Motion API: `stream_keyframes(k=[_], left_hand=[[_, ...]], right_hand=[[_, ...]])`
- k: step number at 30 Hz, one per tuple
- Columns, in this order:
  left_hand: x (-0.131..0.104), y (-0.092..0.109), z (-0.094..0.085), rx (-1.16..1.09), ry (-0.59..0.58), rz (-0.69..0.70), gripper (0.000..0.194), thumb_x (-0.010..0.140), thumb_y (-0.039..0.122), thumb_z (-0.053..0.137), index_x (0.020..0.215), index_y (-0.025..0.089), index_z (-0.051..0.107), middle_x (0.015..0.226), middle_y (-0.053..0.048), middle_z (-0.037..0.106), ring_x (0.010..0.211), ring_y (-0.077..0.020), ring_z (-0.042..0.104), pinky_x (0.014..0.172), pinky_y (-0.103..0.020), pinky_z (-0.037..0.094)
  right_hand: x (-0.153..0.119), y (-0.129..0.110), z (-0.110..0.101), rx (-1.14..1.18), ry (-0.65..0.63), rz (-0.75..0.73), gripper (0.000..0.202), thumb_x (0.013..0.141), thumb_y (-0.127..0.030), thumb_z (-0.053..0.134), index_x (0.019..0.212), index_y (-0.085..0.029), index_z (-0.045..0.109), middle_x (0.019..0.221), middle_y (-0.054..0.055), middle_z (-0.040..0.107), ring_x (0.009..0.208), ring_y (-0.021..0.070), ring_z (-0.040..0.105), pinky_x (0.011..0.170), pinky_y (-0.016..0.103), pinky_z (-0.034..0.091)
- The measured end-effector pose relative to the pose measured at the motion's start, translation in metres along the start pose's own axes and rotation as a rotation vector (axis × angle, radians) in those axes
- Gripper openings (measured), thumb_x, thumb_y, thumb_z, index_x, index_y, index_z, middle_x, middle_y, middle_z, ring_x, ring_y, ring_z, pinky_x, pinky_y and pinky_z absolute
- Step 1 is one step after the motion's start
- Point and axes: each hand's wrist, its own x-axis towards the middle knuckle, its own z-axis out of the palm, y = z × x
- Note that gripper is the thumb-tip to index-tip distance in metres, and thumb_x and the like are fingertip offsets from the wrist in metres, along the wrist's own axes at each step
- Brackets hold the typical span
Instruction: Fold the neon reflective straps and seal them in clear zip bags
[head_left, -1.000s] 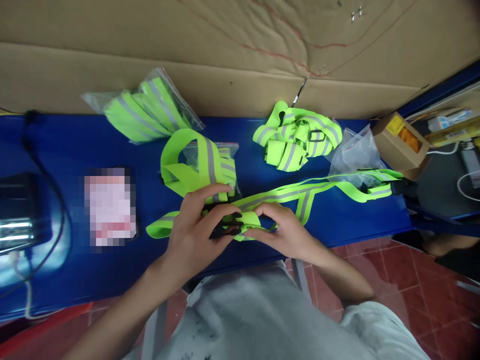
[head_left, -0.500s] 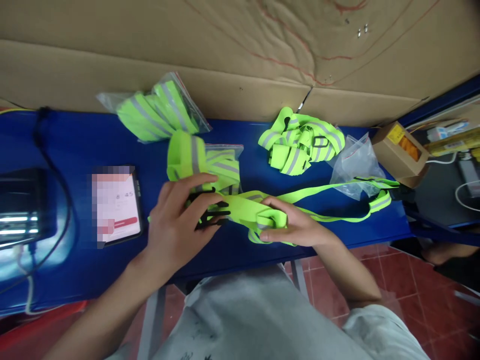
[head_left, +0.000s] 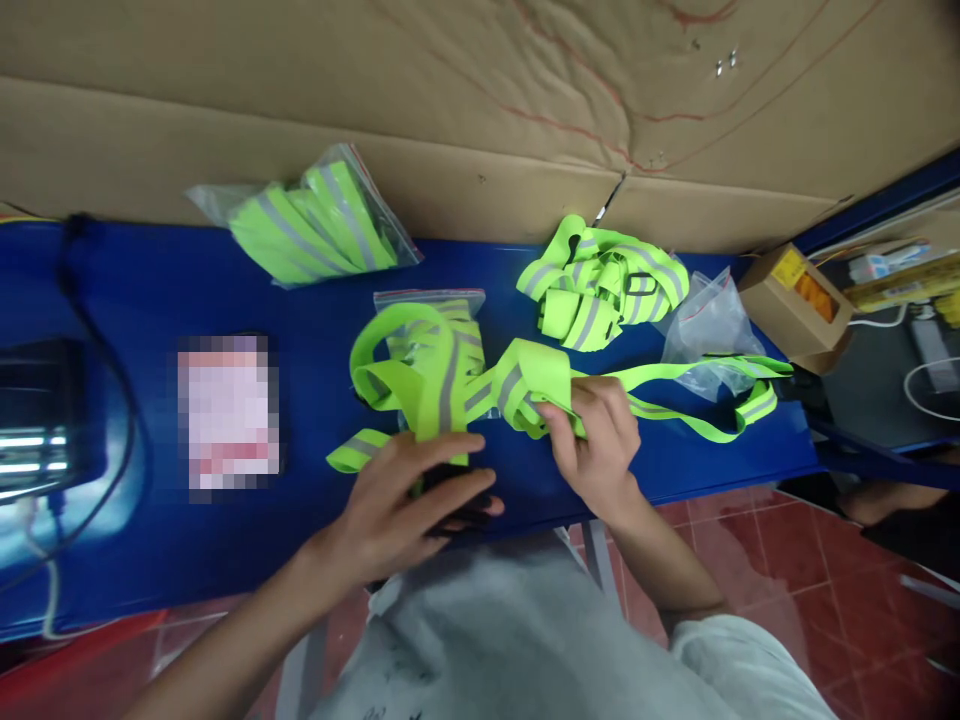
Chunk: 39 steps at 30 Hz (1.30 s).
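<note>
A neon-yellow reflective strap (head_left: 442,375) with a grey stripe is bunched in front of me. My left hand (head_left: 409,495) closes on one end of it, where dark pieces that look like a buckle show between the fingers. Above that hand the strap rises in a loose loop. My right hand (head_left: 600,440) pinches a folded coil of strap (head_left: 536,380), thumb on its near side. From there, two lengths of strap (head_left: 701,430) trail right across the table. Behind the loop lies a clear bag of folded straps (head_left: 469,325), partly covered.
Another filled bag (head_left: 315,225) and a heap of straps (head_left: 600,285) lie at the back of the blue table (head_left: 225,560). Clear plastic bags (head_left: 709,325) and a cardboard box (head_left: 791,305) are to the right. At left are a phone (head_left: 229,415) and a cable (head_left: 105,340).
My left hand has moved down and right, toward the table's front edge, with the strap end. My right hand has turned and shifted slightly right, lifting the coil. The loop now hangs more open.
</note>
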Motion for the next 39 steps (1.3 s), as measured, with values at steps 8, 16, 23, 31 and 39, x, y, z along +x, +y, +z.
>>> stream_keyframes(k=[8, 16, 23, 31, 39], left_hand=[[0.039, -0.023, 0.011, -0.032, -0.043, -0.184, 0.061, 0.082, 0.042, 0.082, 0.136, 0.023, 0.061, 0.138, -0.015, 0.053, 0.133, -0.0329, 0.054, 0.112, -0.050, 0.049], [0.054, -0.019, 0.008, -0.094, -0.028, -0.201, 0.004, 0.089, 0.024, 0.071, 0.091, 0.022, 0.074, 0.125, -0.009, 0.059, 0.120, -0.0269, 0.061, 0.104, -0.044, 0.052], [0.047, -0.009, 0.007, -0.101, -0.141, -0.204, 0.036, 0.090, 0.027, 0.072, 0.126, 0.026, 0.070, 0.139, -0.010, 0.052, 0.131, -0.0287, 0.054, 0.111, -0.047, 0.048], [0.045, -0.003, 0.006, 0.005, -0.065, -0.100, 0.009, 0.089, 0.016, 0.070, 0.091, 0.022, 0.077, 0.128, -0.011, 0.060, 0.120, -0.0280, 0.062, 0.098, -0.044, 0.053], [0.005, 0.003, -0.026, 0.341, -0.001, -0.038, 0.021, 0.085, 0.011, 0.076, 0.102, 0.021, 0.069, 0.121, -0.009, 0.067, 0.079, -0.0168, 0.064, 0.069, -0.036, 0.051]], right_hand=[[-0.012, 0.012, -0.008, 0.395, -0.208, 0.071, 0.009, 0.099, -0.030, 0.063, 0.103, -0.024, 0.059, 0.092, 0.003, 0.071, 0.082, 0.0174, 0.067, 0.072, 0.031, 0.053], [-0.006, 0.014, -0.018, 0.662, -0.523, 0.211, 0.025, 0.091, -0.034, 0.076, 0.101, -0.023, 0.055, 0.088, -0.001, 0.062, 0.075, 0.0128, 0.059, 0.067, 0.024, 0.050], [-0.002, 0.021, -0.020, 0.775, -0.508, 0.011, 0.016, 0.090, -0.012, 0.065, 0.097, -0.023, 0.057, 0.094, 0.002, 0.065, 0.085, 0.0154, 0.063, 0.076, 0.029, 0.053], [-0.003, 0.021, -0.028, 0.490, -0.416, -0.268, 0.023, 0.089, -0.003, 0.052, 0.096, -0.023, 0.060, 0.101, 0.005, 0.064, 0.091, 0.0163, 0.063, 0.076, 0.030, 0.053], [-0.033, 0.022, -0.021, -0.358, -0.196, -0.298, 0.033, 0.090, -0.008, 0.061, 0.108, -0.035, 0.068, 0.104, 0.003, 0.060, 0.102, 0.0202, 0.052, 0.081, 0.034, 0.037]])
